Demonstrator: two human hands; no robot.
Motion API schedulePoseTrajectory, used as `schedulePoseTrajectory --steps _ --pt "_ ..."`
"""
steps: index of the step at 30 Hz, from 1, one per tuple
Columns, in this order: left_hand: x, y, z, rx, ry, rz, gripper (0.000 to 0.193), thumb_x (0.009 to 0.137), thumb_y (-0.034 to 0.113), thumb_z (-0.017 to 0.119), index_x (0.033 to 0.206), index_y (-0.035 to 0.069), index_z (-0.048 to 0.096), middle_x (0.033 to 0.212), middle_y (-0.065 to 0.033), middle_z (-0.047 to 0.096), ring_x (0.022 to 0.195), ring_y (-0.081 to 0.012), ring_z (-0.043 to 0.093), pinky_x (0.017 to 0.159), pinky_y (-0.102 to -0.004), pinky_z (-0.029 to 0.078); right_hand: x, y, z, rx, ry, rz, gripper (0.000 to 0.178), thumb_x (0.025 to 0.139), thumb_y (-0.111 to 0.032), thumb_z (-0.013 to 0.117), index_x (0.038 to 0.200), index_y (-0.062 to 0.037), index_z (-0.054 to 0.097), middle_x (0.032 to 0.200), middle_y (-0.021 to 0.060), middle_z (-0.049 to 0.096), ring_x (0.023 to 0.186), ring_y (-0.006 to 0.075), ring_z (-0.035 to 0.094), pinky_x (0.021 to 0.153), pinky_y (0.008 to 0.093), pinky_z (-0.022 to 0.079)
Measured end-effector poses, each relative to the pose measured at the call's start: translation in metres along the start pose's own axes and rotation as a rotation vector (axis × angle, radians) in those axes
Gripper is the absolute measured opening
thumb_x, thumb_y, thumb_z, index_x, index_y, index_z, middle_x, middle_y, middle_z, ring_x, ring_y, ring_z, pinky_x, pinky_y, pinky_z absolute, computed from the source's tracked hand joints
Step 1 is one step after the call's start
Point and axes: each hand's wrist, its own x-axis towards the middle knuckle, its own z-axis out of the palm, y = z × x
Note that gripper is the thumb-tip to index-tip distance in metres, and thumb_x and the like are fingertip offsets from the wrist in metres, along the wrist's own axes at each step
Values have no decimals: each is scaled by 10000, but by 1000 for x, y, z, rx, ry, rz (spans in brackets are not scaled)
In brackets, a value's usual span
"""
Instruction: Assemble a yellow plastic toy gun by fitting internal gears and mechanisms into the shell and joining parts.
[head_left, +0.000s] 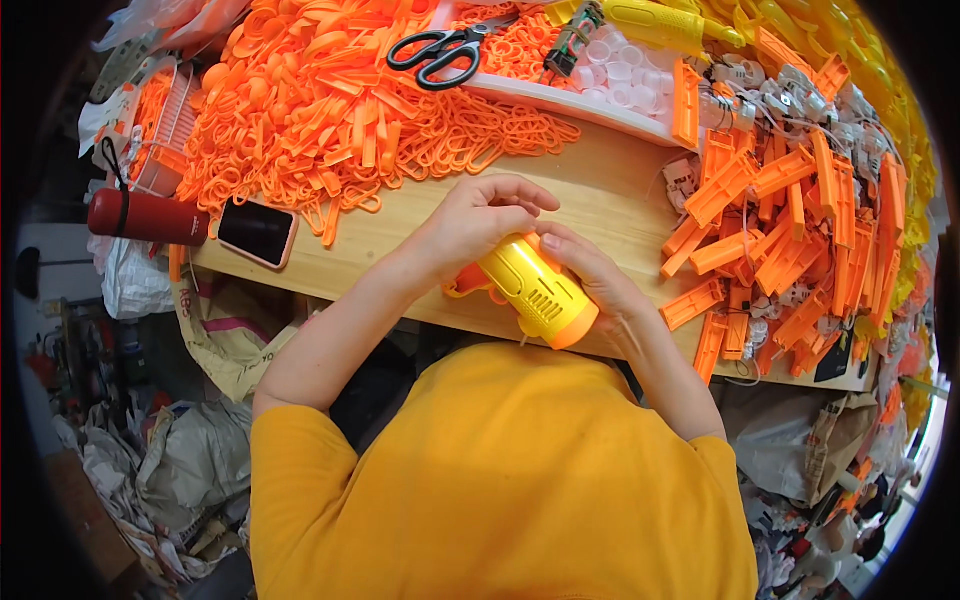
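The desk (pixel 620 180) is stretching right across, bare pale wood showing between the piles. A great heap of orange plastic pieces (pixel 310 100) is spilling over its far left side, while on the right orange blocks (pixel 728 252) are lying jumbled with wires running among them. Between the two, toward the back, a white tray (pixel 570 103) is sitting at an angle. And at the near edge both hands are working close together: the right hand (pixel 590 270) is grasping the yellow casing along its right side, and the left hand (pixel 480 218) is curling over its upper end, though whether it's gripping, I can't tell. The yellow casing (pixel 535 290) itself is tilting, its orange-rimmed end pointing down toward the person. Far left, a red bottle (pixel 150 217) is lying sideways, a phone (pixel 258 233) is resting beside it, and black-handled scissors (pixel 470 37) are lying by the tray's left end. Smallest of all, translucent cups (pixel 620 75) are crowding inside the tray.
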Motion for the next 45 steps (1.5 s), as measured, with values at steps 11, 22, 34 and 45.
schedulePoseTrajectory --steps 11,22,34,45 --pt "-26 -10 -37 560 541 500 266 809 174 725 1008 32 621 959 -37 602 831 -119 597 653 -275 494 4 6 -3 118 15 -109 628 929 -431 463 1401 -30 357 1188 266 566 1016 370 624 760 451 565" --pt "-93 -32 -122 1180 980 -1 169 748 121 656 772 12 529 809 -154 588 768 -339 606 673 -406 488 -2 -5 -11 276 38 -230 629 886 -448 481 1328 -3 443 1137 263 578 935 349 628 785 451 543" --pt "-49 -42 -126 956 957 321 180 746 47 675 837 -25 538 853 -192 553 788 -357 593 685 -418 490 -6 -7 -14 357 75 -315 582 900 -449 438 1320 -46 465 1157 218 554 945 317 614 818 503 522" --pt "-85 -27 -143 910 926 304 113 735 63 658 801 -2 594 780 -140 602 727 -265 614 655 -348 495 -8 -3 -19 367 171 -345 575 898 -427 450 1321 -38 462 1175 226 576 930 343 630 844 518 509"
